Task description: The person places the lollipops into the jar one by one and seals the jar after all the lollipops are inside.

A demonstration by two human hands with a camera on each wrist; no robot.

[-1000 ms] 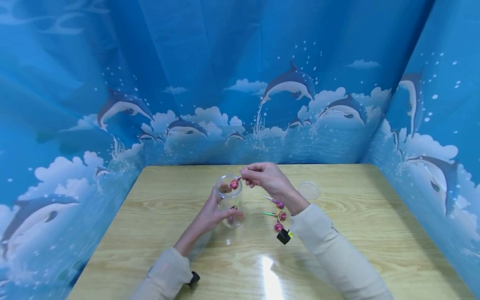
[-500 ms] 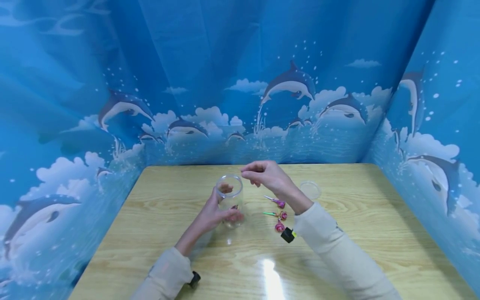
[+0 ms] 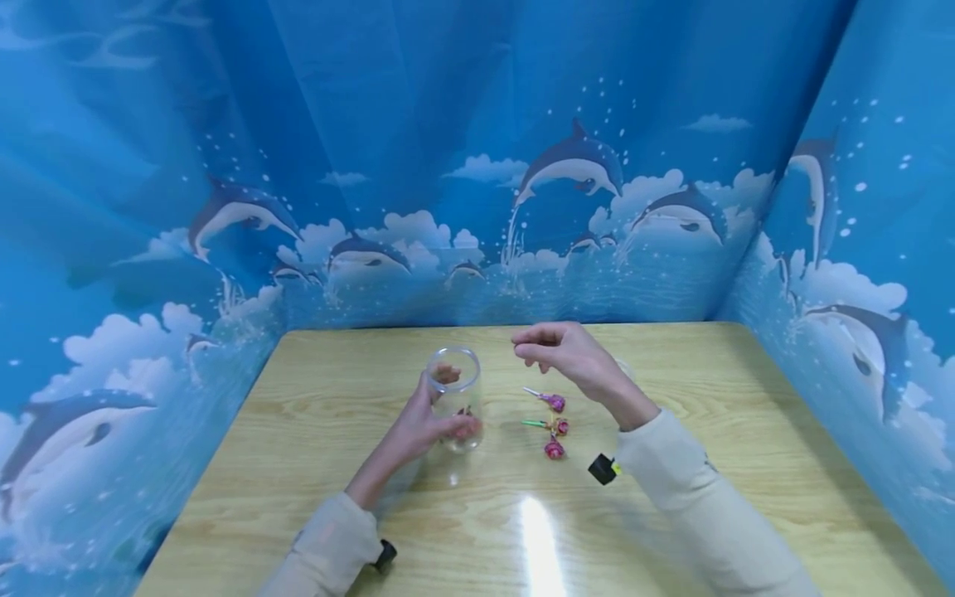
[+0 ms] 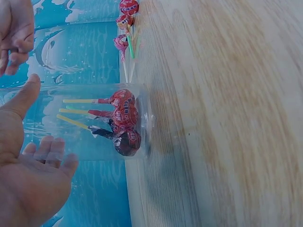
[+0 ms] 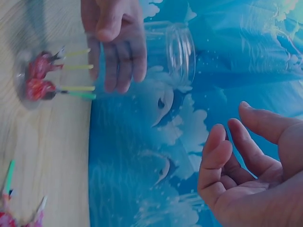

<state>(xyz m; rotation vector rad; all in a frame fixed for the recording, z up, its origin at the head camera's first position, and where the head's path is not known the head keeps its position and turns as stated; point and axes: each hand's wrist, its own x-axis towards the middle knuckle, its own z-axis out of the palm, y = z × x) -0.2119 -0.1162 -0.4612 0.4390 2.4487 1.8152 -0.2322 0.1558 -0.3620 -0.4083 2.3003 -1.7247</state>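
A clear plastic jar [image 3: 457, 388] stands upright on the table without a lid. My left hand [image 3: 412, 427] holds its side, the thumb on the near side and fingers around the back. Several wrapped lollipops [image 4: 124, 113] rest heads-down at the jar's bottom, sticks pointing up. My right hand [image 3: 574, 358] hovers right of the jar's mouth, fingers loosely bent, nothing between them, as the right wrist view [image 5: 251, 165] confirms. Below it on the table lie a purple lollipop [image 3: 554, 403], an orange-and-red lollipop [image 3: 561, 427] and a pinkish-red lollipop [image 3: 554, 449].
A clear round lid [image 3: 625, 369] lies behind the right wrist, mostly hidden by it. The wooden table [image 3: 313, 431] meets a blue dolphin-print curtain [image 3: 418, 166] at its back and sides.
A red lollipop pinched over the jar's mouth a second ago was let go into the jar. My right hand then moved right, away from the rim. The left hand stayed on the jar.
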